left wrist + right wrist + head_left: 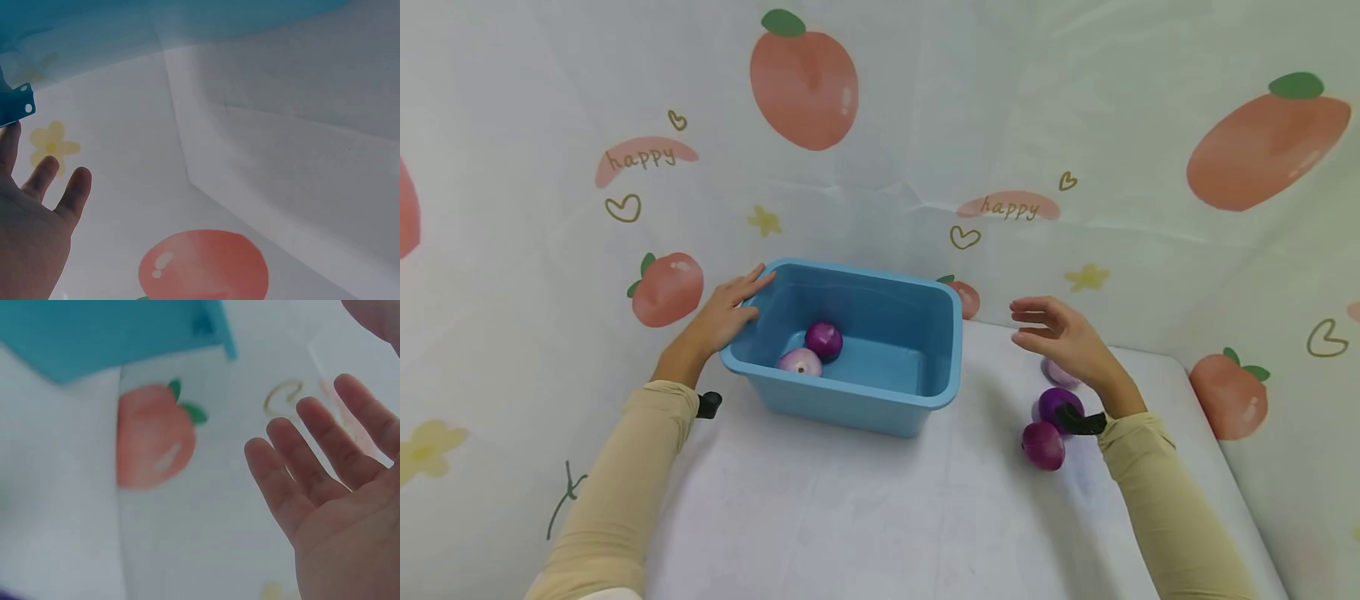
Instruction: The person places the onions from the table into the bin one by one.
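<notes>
1) Head view: a blue tub [842,410] is seen on the white surface [850,517], and 2 onions are held inside it, a dark purple onion [823,341] and a pale pink onion [800,362], both toward its left end
2) Head view: the left hand [722,315] is laid on the tub's left rim, its fingers stretched out over the edge rather than clenched
3) Head view: the right hand [1063,337] is raised to the right of the tub, well apart from it, its fingers released and slightly bent; 3 more onions are seen on the surface near that arm, a reddish onion [1043,446], a violet onion [1052,402] partly covered by a black strap [1084,422], and a lilac onion [1060,374] partly hidden by the hand
4) Left wrist view: the tub is shown blurred along the top, with the left fingers extended near its edge
5) Right wrist view: the right palm is turned to the camera, its fingers spread and released, and the tub is seen at upper left
</notes>
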### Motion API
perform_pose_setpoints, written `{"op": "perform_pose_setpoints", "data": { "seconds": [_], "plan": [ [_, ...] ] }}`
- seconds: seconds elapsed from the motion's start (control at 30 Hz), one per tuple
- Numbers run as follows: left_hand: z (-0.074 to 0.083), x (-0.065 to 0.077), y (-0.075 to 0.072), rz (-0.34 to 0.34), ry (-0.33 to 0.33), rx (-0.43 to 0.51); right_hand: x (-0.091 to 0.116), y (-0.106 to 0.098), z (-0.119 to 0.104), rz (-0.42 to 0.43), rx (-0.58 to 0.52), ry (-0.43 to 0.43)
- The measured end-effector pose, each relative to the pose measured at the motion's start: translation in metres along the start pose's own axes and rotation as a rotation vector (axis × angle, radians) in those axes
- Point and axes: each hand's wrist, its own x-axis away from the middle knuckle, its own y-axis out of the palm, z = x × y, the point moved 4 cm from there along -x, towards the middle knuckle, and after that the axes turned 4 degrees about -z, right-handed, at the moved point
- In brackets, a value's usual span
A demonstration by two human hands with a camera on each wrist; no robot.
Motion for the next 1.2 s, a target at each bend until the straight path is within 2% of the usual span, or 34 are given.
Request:
{"op": "perform_pose_setpoints", "data": {
  "seconds": [0.17,0.27,0.43,0.53,0.77,1.1,1.2],
  "plan": [
    [-0.001,-0.001,0.001,-0.001,0.000,0.000,0.025,-0.011,0.033,0.028,-0.008,0.056],
    [-0.003,0.000,0.000,0.002,-0.002,0.008,0.037,-0.015,0.053,0.051,0.027,0.090],
    [-0.003,0.003,-0.001,-0.001,0.000,0.021,0.057,-0.017,0.084,0.087,0.081,0.198],
    [-0.003,0.004,-0.002,0.000,0.001,0.024,0.067,-0.016,0.098,0.099,0.101,0.255],
    [-0.005,0.003,-0.003,0.001,0.007,0.032,0.082,-0.011,0.121,0.128,0.120,0.285],
    [0.001,0.000,0.000,-0.004,0.002,0.034,0.096,-0.003,0.147,0.017,0.154,0.469],
    [0.001,-0.002,0.001,-0.001,0.002,0.032,0.098,0.000,0.152,0.003,0.172,0.489]
  ]
}}
